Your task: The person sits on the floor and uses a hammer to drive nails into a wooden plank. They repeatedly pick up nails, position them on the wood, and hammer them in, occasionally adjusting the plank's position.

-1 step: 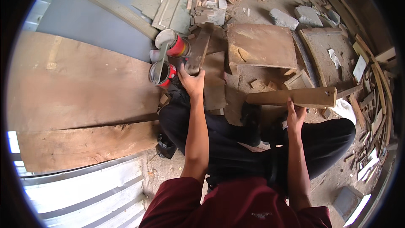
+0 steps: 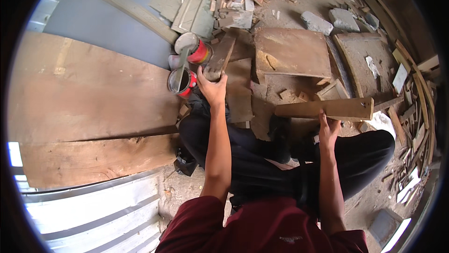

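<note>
My left hand (image 2: pixel 213 90) grips the near end of a short wooden board (image 2: pixel 220 57), which points away from me. Right beside it stand two red paint cans (image 2: pixel 200 53), with a flat grey-green stick (image 2: pixel 181 69) leaning across the nearer can's mouth. Over my bent right leg, my right hand (image 2: pixel 329 132) holds a longer tapered wooden board (image 2: pixel 346 108) from below, one finger laid on its face. That board lies nearly level, its wider end to the right. The undersides of both boards are hidden.
A low wooden box or bench top (image 2: pixel 292 52) stands ahead of me. On my left lies a large wooden panel (image 2: pixel 93 89) with a plank (image 2: pixel 98 162) along its near edge. Concrete chunks (image 2: pixel 317 23) rest farther off, and wood scraps (image 2: pixel 416 126) pile up at the right.
The surroundings have shifted slightly to the right in the view. The far end of the board in my left hand sits a little lower. Both hands keep their hold.
</note>
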`<move>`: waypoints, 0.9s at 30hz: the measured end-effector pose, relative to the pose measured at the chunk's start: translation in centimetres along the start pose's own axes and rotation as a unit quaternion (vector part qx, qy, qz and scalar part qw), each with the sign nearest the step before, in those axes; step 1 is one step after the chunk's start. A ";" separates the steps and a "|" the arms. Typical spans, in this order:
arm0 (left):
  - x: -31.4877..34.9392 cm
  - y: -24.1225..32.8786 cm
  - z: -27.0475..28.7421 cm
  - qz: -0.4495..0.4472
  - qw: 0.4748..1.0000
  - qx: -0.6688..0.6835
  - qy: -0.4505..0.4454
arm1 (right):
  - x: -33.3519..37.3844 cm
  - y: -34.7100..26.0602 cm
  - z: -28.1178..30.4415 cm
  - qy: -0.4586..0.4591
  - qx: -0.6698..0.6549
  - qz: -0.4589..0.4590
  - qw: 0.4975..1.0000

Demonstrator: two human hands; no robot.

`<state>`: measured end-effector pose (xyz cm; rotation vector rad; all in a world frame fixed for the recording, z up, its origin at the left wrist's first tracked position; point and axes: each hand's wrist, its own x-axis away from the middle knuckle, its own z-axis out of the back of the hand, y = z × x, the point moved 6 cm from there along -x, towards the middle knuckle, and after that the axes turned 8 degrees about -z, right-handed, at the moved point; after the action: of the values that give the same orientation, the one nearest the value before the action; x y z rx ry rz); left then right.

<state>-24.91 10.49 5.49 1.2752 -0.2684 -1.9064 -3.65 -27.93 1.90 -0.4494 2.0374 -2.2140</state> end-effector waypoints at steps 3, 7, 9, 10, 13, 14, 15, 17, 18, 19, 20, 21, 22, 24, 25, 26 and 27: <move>-3.8 2.4 1.7 -0.040 0.995 0.078 0.052 | 0.5 -2.2 -2.1 -0.028 -0.023 0.035 0.999; -7.3 4.6 1.3 -0.033 0.980 0.183 0.075 | 0.7 -4.9 -5.0 -0.067 0.040 0.052 0.996; -8.1 5.8 0.8 -0.040 0.973 0.213 0.084 | 0.8 -4.3 -5.8 -0.064 -0.010 0.042 0.997; -8.7 5.9 1.0 -0.022 0.969 0.227 0.098 | 0.8 -4.1 -6.3 -0.064 -0.035 0.037 0.997; -11.3 5.2 2.4 0.019 0.936 0.306 0.170 | 1.2 -4.4 -7.1 -0.056 -0.024 0.051 0.997; -12.8 4.8 3.7 0.047 0.924 0.315 0.213 | 1.2 -4.3 -7.3 -0.051 -0.018 0.056 0.997; -14.6 3.3 5.4 0.103 0.919 0.276 0.261 | 1.2 -4.3 -7.5 -0.054 -0.016 0.059 0.997; -18.2 4.4 8.1 0.150 0.860 0.401 0.277 | 0.9 -4.3 -7.4 -0.051 -0.047 0.045 0.997; -19.8 4.8 9.6 0.141 0.874 0.387 0.258 | 0.7 -4.4 -7.6 -0.053 -0.066 0.038 0.996; -21.2 4.7 10.7 0.132 0.886 0.375 0.239 | 0.0 -3.9 -7.3 -0.053 -0.062 0.036 0.996; -22.7 2.9 11.9 0.113 0.880 0.408 0.214 | -0.1 -4.6 -7.5 -0.056 -0.073 0.015 0.996; -24.3 1.4 13.0 0.093 0.873 0.440 0.189 | -0.4 -5.1 -8.0 -0.070 -0.102 -0.001 0.992; -24.5 2.1 13.6 0.095 0.872 0.438 0.198 | -0.7 -5.1 -7.7 -0.069 -0.124 -0.015 0.990; -23.9 3.1 16.0 0.107 0.850 0.463 0.226 | -0.8 -6.0 -7.4 -0.095 -0.129 -0.011 0.987; -23.9 2.8 16.9 0.116 0.828 0.491 0.246 | -0.9 -6.3 -7.3 -0.110 -0.133 -0.007 0.985; -23.8 0.8 17.2 0.138 0.805 0.517 0.256 | -1.1 -5.6 -7.2 -0.119 -0.179 -0.035 0.976; -23.5 -2.0 17.6 0.158 0.782 0.540 0.266 | -1.3 -4.6 -7.5 -0.131 -0.227 -0.062 0.963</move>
<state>-37.02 24.32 28.48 2.2415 -1.3017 -0.9411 -3.96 -19.90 5.74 -0.8786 2.4057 -1.6140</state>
